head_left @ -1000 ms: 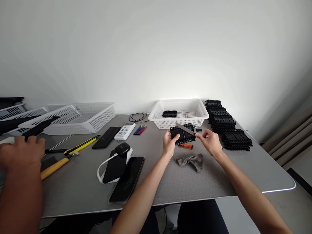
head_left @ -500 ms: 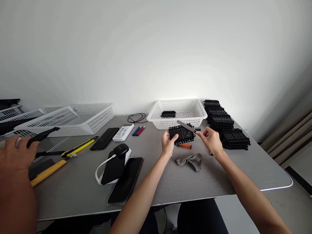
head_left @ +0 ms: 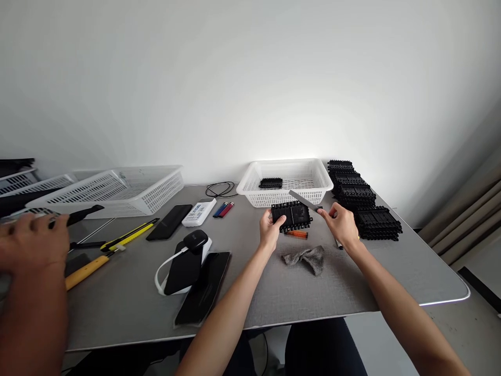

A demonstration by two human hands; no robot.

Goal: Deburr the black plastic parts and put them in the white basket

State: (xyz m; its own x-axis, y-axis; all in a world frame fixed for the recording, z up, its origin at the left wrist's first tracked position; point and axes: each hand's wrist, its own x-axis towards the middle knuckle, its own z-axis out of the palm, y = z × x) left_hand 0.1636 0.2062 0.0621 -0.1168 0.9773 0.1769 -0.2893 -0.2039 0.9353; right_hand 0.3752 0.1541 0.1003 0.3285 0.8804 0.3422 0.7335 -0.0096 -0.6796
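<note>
My left hand (head_left: 270, 230) grips the left end of a black toothed plastic part (head_left: 295, 215), thumb on top, held above the table. My right hand (head_left: 340, 224) pinches a flat grey metal strip (head_left: 303, 200), which points up and left over the part's right corner. Below the part lies an orange-handled tool (head_left: 298, 234), and nearer me a crumpled grey cloth (head_left: 307, 259). Behind my hands stands a white basket (head_left: 285, 198) with a black part (head_left: 271, 183) inside. Stacks of similar black parts (head_left: 378, 222) line the right.
Another person's hand (head_left: 35, 240) reaches in at the left beside a yellow cutter (head_left: 131, 236) and a yellow-handled knife (head_left: 86, 271). Phones (head_left: 203, 290), a white device (head_left: 199, 212), two lighters (head_left: 226, 210), a black cable (head_left: 219, 189) and white baskets (head_left: 156, 193) are also there.
The grey strip in my right hand has shifted slightly right and up, off the middle of the black part. The other person's hand has moved right with a dark object.
</note>
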